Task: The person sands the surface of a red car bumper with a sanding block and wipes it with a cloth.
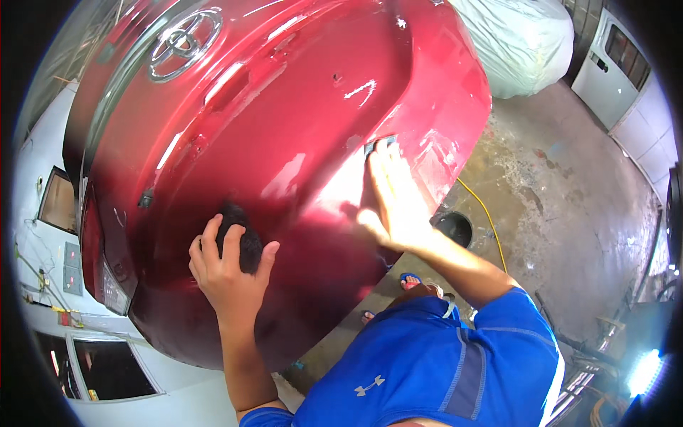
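Observation:
My left hand (228,263) is curved around a black fuzzy pad (238,235) on the lower left part of a glossy red car rear panel (299,128). My right hand (391,199) lies nearly flat on the panel's right side, fingers stretched and thumb apart, with the fingertips over a small dark grey pad (380,142) that is mostly hidden. A chrome emblem (185,44) and a tail light (114,285) are on the red car. Bright glare covers part of the panel beside my right hand.
A black bucket (453,229) and a yellow hose (484,206) are on the concrete floor (555,178) to the right. A covered object (523,39) and a loose door (612,60) stand behind. A bright lamp (644,373) is at lower right, white panels with windows (117,366) at left.

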Demonstrator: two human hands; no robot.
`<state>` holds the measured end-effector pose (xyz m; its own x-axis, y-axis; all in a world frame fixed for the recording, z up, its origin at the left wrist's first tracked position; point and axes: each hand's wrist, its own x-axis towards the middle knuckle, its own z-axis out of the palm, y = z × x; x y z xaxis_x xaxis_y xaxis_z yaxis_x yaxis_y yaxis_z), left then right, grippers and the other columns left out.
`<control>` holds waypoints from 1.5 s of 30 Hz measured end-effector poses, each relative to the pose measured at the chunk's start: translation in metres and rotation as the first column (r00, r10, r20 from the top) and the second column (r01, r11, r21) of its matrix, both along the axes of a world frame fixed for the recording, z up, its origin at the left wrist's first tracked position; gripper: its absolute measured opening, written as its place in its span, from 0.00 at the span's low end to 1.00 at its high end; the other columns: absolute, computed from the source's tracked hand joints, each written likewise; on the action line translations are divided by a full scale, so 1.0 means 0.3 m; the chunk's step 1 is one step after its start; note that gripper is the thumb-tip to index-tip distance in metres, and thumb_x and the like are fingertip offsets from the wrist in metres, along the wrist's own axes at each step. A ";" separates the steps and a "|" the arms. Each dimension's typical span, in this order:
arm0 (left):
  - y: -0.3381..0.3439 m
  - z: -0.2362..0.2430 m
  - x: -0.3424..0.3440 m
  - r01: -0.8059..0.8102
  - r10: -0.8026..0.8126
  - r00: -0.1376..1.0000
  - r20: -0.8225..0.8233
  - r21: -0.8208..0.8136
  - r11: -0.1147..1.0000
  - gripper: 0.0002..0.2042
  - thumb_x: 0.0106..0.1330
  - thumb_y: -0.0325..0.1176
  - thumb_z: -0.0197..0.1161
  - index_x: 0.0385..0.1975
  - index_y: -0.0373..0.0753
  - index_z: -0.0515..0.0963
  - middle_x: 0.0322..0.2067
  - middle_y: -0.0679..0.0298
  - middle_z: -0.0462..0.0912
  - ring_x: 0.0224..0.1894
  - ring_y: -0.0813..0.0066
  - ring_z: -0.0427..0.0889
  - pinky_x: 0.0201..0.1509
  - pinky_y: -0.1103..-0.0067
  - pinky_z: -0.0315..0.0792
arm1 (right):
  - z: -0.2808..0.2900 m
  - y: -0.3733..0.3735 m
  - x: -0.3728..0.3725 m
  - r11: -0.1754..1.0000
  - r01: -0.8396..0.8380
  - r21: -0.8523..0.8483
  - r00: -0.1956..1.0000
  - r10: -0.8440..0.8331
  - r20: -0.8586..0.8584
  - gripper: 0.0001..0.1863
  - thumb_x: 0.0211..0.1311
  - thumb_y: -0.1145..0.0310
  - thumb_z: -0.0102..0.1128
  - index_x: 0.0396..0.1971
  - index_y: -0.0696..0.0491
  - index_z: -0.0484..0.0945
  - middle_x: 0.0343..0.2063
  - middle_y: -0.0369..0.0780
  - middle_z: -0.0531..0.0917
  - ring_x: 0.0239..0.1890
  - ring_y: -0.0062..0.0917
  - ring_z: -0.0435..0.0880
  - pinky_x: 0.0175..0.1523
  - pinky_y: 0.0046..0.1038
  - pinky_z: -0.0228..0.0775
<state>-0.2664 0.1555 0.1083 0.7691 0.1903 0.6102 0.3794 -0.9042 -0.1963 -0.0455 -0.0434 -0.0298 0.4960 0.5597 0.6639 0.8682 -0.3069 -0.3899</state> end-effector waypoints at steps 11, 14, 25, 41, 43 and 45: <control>0.101 0.044 -0.032 0.024 -0.022 0.997 0.078 -0.020 1.000 0.19 0.56 0.42 0.80 0.43 0.43 0.83 0.54 0.59 0.81 0.53 0.52 0.80 0.51 0.59 0.76 | 0.437 0.135 0.735 0.818 0.375 -0.436 0.925 -0.298 0.236 0.48 0.82 0.33 0.29 0.80 0.63 0.52 0.81 0.56 0.54 0.84 0.50 0.49 0.85 0.48 0.41; 0.083 0.053 -0.045 -0.018 0.021 0.997 0.076 -0.040 0.999 0.17 0.57 0.41 0.79 0.42 0.42 0.83 0.52 0.59 0.81 0.52 0.52 0.80 0.52 0.58 0.76 | 0.387 0.133 0.672 0.772 0.351 -0.530 0.928 -0.213 0.305 0.53 0.79 0.28 0.27 0.80 0.64 0.50 0.81 0.57 0.54 0.84 0.50 0.48 0.86 0.47 0.37; 0.103 0.038 -0.049 0.117 -0.113 0.988 0.110 -0.037 0.992 0.16 0.55 0.35 0.80 0.40 0.42 0.81 0.46 0.58 0.81 0.46 0.52 0.81 0.48 0.59 0.77 | 0.300 -0.093 0.192 0.949 -0.110 -0.295 0.976 0.160 0.150 0.48 0.60 0.53 0.77 0.77 0.53 0.66 0.76 0.48 0.68 0.80 0.45 0.63 0.81 0.49 0.55; 0.393 0.055 -0.508 -0.056 -0.020 0.940 0.341 0.211 0.976 0.18 0.61 0.39 0.81 0.42 0.38 0.81 0.46 0.50 0.85 0.47 0.48 0.85 0.52 0.59 0.80 | 0.269 -0.062 -0.042 0.836 0.160 0.524 0.981 -0.076 -0.178 0.26 0.72 0.76 0.57 0.69 0.57 0.76 0.64 0.45 0.82 0.61 0.35 0.83 0.66 0.36 0.76; 0.384 0.046 -0.500 -0.028 -0.040 0.929 0.369 0.177 0.984 0.18 0.60 0.36 0.82 0.43 0.37 0.81 0.47 0.50 0.85 0.49 0.48 0.85 0.56 0.58 0.79 | 0.289 -0.005 0.024 0.935 0.319 0.158 0.899 -0.351 0.262 0.21 0.70 0.74 0.60 0.62 0.58 0.81 0.58 0.46 0.84 0.62 0.40 0.83 0.69 0.39 0.74; 0.384 0.046 -0.534 -0.017 -0.047 0.927 0.371 0.166 0.986 0.18 0.60 0.34 0.82 0.44 0.37 0.81 0.48 0.49 0.85 0.50 0.47 0.85 0.58 0.57 0.78 | 0.289 0.121 -0.089 0.995 0.095 0.017 0.961 -0.097 0.260 0.20 0.66 0.74 0.65 0.58 0.58 0.83 0.55 0.48 0.85 0.64 0.43 0.81 0.71 0.41 0.73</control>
<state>-0.4265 0.2709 0.1219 0.4819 0.0538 0.8746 0.4404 -0.8777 -0.1887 -0.0722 -0.0071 0.0568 0.3572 0.5144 0.7796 0.9064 -0.3926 -0.1562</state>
